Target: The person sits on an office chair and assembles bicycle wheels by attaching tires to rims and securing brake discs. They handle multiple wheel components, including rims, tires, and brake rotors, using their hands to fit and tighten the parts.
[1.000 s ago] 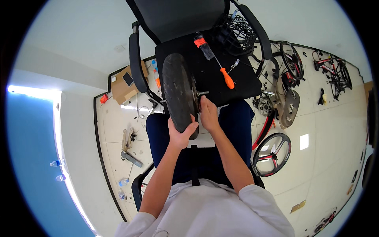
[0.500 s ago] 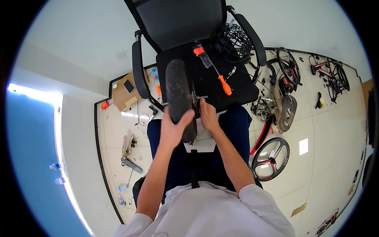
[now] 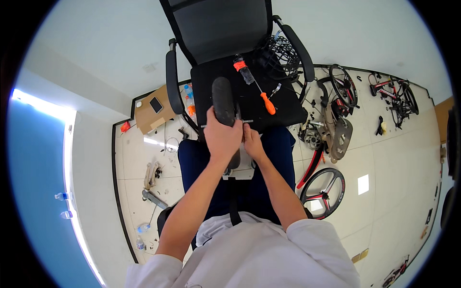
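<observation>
Left hand (image 3: 224, 138) straddles black wheel tyre (image 3: 223, 98), grasping it, fingers left, thumb right. Right hand (image 3: 253, 145): fingers curled just below axle (image 3: 248, 121); can't tell if gripping.

Floor, right of my right hand (image 3: 252, 143) and lower: three-spoked wheel (image 3: 325, 196), pale lettering on the dark rim, following its curve along the right side, the part farthest from my grip. Low and left of my left hand (image 3: 224, 141): clear bottle (image 3: 140, 243), apparently labelled, any print too small for me to read.
</observation>
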The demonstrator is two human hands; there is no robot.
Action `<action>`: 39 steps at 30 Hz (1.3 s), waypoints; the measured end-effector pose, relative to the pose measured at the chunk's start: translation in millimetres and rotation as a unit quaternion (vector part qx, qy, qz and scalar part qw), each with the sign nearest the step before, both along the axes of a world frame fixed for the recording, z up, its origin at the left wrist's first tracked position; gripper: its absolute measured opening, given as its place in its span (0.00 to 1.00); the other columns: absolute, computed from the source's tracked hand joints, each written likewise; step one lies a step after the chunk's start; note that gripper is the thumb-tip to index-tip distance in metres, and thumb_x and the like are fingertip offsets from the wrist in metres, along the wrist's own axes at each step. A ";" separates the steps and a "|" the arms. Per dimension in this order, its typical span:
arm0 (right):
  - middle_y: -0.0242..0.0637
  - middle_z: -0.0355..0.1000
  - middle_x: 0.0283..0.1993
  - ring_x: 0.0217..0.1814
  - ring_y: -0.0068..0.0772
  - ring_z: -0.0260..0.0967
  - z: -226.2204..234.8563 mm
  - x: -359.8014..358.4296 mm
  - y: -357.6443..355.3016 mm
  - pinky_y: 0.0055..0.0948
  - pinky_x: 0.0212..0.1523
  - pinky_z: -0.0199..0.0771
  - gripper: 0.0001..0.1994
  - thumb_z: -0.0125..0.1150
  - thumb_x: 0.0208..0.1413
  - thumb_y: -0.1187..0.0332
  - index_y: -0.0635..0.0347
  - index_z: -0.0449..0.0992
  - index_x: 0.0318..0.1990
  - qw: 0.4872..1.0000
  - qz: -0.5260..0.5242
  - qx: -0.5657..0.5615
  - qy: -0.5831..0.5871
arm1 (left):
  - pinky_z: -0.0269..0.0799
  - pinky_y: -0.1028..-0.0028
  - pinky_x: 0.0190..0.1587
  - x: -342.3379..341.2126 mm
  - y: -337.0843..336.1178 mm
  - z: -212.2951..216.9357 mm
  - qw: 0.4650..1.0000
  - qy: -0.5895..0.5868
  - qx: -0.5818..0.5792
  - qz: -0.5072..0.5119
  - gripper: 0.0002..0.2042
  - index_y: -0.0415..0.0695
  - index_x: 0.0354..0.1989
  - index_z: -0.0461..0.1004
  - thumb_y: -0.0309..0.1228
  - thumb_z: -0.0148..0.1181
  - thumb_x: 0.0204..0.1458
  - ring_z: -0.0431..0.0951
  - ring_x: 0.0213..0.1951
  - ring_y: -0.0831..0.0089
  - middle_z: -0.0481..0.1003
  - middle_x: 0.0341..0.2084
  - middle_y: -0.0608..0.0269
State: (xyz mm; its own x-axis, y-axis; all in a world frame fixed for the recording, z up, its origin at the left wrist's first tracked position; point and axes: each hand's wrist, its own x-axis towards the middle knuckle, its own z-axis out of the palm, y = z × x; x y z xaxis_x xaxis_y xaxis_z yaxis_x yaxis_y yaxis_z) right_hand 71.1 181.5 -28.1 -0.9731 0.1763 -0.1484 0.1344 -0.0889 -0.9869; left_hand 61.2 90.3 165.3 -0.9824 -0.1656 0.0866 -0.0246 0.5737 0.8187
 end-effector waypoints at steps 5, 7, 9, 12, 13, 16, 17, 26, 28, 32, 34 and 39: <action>0.26 0.60 0.17 0.20 0.20 0.55 -32.9 26.0 -15.2 0.26 0.22 0.54 0.31 0.38 0.66 0.43 0.59 0.66 0.19 0.998 -0.055 -0.041 -0.006 | 0.74 0.62 0.46 27.3 7.4 -3.7 0.998 -0.015 0.033 -0.048 0.33 0.37 0.59 0.61 0.31 0.63 0.41 0.79 0.42 0.48 0.77 0.39 0.41; 0.27 0.59 0.17 0.20 0.21 0.55 -25.3 29.6 -18.3 0.27 0.22 0.54 0.32 0.38 0.66 0.42 0.59 0.65 0.19 0.995 -0.042 -0.083 -0.026 | 0.74 0.62 0.46 26.9 -5.6 -6.2 0.999 0.003 0.026 -0.044 0.31 0.37 0.56 0.63 0.31 0.62 0.41 0.80 0.41 0.49 0.77 0.38 0.42; 0.28 0.59 0.17 0.20 0.23 0.56 -7.2 27.8 -14.4 0.28 0.23 0.55 0.32 0.37 0.66 0.43 0.61 0.65 0.19 0.984 -0.020 -0.164 -0.068 | 0.74 0.63 0.46 18.4 -17.7 -2.4 0.999 -0.002 0.031 -0.045 0.30 0.36 0.55 0.64 0.31 0.63 0.40 0.80 0.40 0.50 0.77 0.38 0.42; 0.32 0.59 0.17 0.22 0.25 0.57 2.8 18.3 -16.6 0.30 0.25 0.56 0.32 0.36 0.67 0.45 0.63 0.65 0.19 0.997 -0.040 -0.035 -0.048 | 0.71 0.65 0.49 12.8 -22.1 1.5 0.999 -0.009 0.042 -0.017 0.27 0.34 0.50 0.67 0.32 0.62 0.39 0.78 0.43 0.53 0.76 0.40 0.45; 0.32 0.59 0.17 0.22 0.25 0.57 7.7 16.3 -17.5 0.30 0.25 0.56 0.31 0.37 0.68 0.46 0.63 0.65 0.19 0.998 -0.045 -0.019 -0.041 | 0.71 0.64 0.49 11.7 -23.8 0.1 0.999 -0.005 0.039 -0.009 0.27 0.34 0.50 0.67 0.32 0.62 0.39 0.78 0.43 0.53 0.76 0.40 0.44; 0.33 0.60 0.17 0.23 0.25 0.57 16.0 11.9 -15.2 0.30 0.26 0.57 0.31 0.37 0.68 0.47 0.65 0.65 0.20 0.998 -0.041 -0.044 -0.011 | 0.71 0.64 0.49 9.2 -19.5 -2.7 0.999 0.017 0.033 0.012 0.26 0.33 0.49 0.68 0.32 0.62 0.39 0.77 0.43 0.52 0.76 0.39 0.44; 0.32 0.61 0.17 0.23 0.25 0.57 13.8 13.0 -16.4 0.30 0.26 0.57 0.31 0.37 0.68 0.47 0.65 0.66 0.20 0.997 -0.039 -0.059 -0.006 | 0.71 0.64 0.49 10.3 -19.4 -2.6 0.999 0.015 0.026 0.010 0.27 0.33 0.50 0.67 0.32 0.62 0.40 0.78 0.43 0.51 0.77 0.39 0.43; 0.43 0.67 0.18 0.22 0.37 0.65 -11.1 20.9 -20.6 0.38 0.27 0.63 0.34 0.37 0.67 0.46 0.69 0.69 0.20 0.998 -0.041 0.037 0.011 | 0.71 0.67 0.48 28.2 -19.7 -16.8 0.996 0.062 0.042 0.042 0.25 0.33 0.50 0.68 0.29 0.61 0.40 0.78 0.42 0.55 0.77 0.39 0.44; 0.48 0.68 0.19 0.24 0.42 0.69 -13.3 24.0 -21.8 0.40 0.28 0.65 0.34 0.37 0.67 0.46 0.71 0.70 0.21 0.998 -0.048 0.036 0.008 | 0.71 0.67 0.49 36.2 -14.5 -19.5 0.995 0.066 0.054 0.045 0.25 0.33 0.50 0.68 0.29 0.61 0.41 0.78 0.42 0.55 0.77 0.39 0.44; 0.53 0.70 0.20 0.27 0.51 0.71 -7.6 34.8 -21.2 0.44 0.30 0.66 0.34 0.37 0.67 0.47 0.72 0.71 0.23 0.997 -0.039 0.066 0.004 | 0.72 0.66 0.46 52.8 -10.7 -21.1 0.993 0.095 0.044 0.049 0.25 0.34 0.52 0.67 0.28 0.60 0.43 0.80 0.40 0.55 0.78 0.37 0.45; 0.56 0.70 0.21 0.28 0.55 0.72 -4.3 40.1 -24.7 0.45 0.31 0.66 0.33 0.37 0.67 0.48 0.73 0.72 0.24 0.995 -0.035 0.091 0.006 | 0.75 0.67 0.41 57.6 -18.6 -38.6 0.986 0.157 0.024 0.050 0.25 0.35 0.53 0.66 0.29 0.61 0.44 0.81 0.36 0.54 0.79 0.33 0.47; 0.59 0.70 0.22 0.30 0.60 0.72 6.6 48.0 -28.2 0.47 0.32 0.66 0.33 0.37 0.67 0.48 0.74 0.72 0.24 0.996 -0.049 0.077 0.001 | 0.75 0.65 0.40 64.3 -25.0 -57.1 0.980 0.194 0.005 0.041 0.24 0.36 0.53 0.66 0.29 0.60 0.45 0.81 0.37 0.51 0.78 0.34 0.46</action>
State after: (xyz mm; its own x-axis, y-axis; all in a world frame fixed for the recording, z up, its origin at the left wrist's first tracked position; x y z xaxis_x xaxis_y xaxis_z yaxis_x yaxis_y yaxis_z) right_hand 119.1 153.3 -21.5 -0.9502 0.2911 -0.1113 0.1316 0.0508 -0.9900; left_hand 125.5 65.3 108.2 -0.8587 -0.2455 0.4499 0.2446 0.5750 0.7807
